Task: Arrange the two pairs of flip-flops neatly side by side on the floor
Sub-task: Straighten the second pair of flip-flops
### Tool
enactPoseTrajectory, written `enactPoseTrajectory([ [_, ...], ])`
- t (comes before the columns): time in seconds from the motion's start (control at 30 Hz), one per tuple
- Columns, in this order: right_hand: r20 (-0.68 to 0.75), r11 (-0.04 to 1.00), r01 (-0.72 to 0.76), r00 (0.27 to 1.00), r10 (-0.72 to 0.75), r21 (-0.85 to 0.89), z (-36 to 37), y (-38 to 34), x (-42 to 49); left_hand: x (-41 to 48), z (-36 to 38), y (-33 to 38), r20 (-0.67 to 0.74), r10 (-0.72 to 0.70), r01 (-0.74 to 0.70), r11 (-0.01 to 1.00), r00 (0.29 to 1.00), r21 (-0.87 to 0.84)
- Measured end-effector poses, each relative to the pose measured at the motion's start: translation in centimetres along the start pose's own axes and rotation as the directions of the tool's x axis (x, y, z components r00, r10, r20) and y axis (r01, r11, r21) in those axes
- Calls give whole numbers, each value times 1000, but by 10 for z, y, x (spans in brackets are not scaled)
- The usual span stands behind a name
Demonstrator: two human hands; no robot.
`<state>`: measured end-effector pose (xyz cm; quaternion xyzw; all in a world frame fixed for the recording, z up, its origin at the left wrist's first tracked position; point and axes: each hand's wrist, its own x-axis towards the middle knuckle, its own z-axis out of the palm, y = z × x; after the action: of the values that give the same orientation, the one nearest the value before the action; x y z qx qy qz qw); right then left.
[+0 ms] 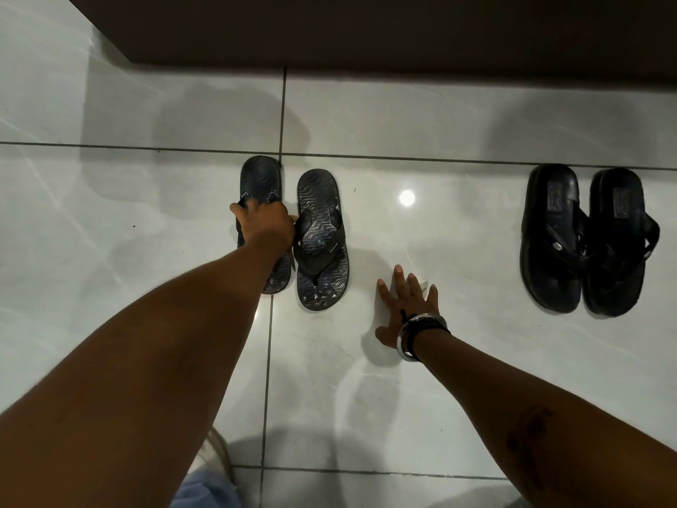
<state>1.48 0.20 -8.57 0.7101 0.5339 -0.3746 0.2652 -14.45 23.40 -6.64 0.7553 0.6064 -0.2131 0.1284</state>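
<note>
Two pairs of flip-flops lie on the glossy white tile floor [439,361]. The patterned dark pair is at centre left. My left hand [265,223] grips the straps of its left flip-flop [261,179], and its right flip-flop [321,243] lies just beside it, toes toward me. The plain black pair [586,243] sits close together at the far right, well apart from the patterned pair. My right hand [406,309] rests flat on the floor between the two pairs with fingers spread, holding nothing. Bracelets circle that wrist.
A dark brown wall or cabinet base [366,31] runs along the top, just beyond the flip-flops. Grout lines cross the tiles. Pale fabric [208,485] shows at the bottom edge by my left arm.
</note>
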Motion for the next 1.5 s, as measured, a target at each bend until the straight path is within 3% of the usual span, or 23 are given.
enactPoseTrajectory([
  [0.43,-17,1000,8,1000,-8,2,0,0,-1,-4,2,-4,2,17,-17,1000,1000,-10],
  [0.53,-15,1000,5,1000,-5,8,-1,0,-1,-14,-2,-5,-178,7,-20,997,984,-74],
  [0.63,-32,1000,9,999,-9,-5,0,1,-1,-28,-3,0,-329,79,-87,996,941,-11],
  [0.73,-66,1000,11,998,-11,-6,0,6,-2,-40,-2,11,-201,42,-32,998,979,53],
  [0.9,-69,999,-13,997,16,42,3,2,-1,-35,1,28,-25,-64,64,998,998,6],
  [1.27,-40,997,-23,999,26,74,2,0,4,-25,2,33,-70,-98,93,994,993,-63],
  [1.5,-40,998,-14,999,16,65,5,2,6,-10,-2,30,-43,-198,192,974,979,-121],
])
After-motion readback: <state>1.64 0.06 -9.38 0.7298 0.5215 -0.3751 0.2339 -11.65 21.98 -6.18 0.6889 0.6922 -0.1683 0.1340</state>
